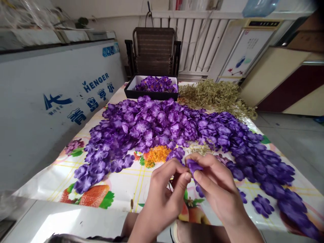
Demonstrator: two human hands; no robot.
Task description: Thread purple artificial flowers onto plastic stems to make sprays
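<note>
Purple cloth petals [193, 165] are folded between the thumb and fingers of my right hand [215, 184], just above the near part of the table. Close against it, my left hand [168, 189] is pinched shut at the lower end of these petals; its fingers hide whatever thin piece they hold. Just beyond my fingertips lies a loose purple flower layer [176, 153]. A small heap of orange flower centres [157, 155] sits to its left. Large piles of purple petal layers [152, 121] spread in an arc across the table, with darker ones [255, 162] down the right side.
A black box with a white inside [151, 95] holds purple flowers at the back. Beside it lies a tangle of yellow-green stems [212, 92]. The table has a fruit-print cover [121, 189]. A white freezer [58, 91] borders the left; a brown chair [155, 47] stands behind.
</note>
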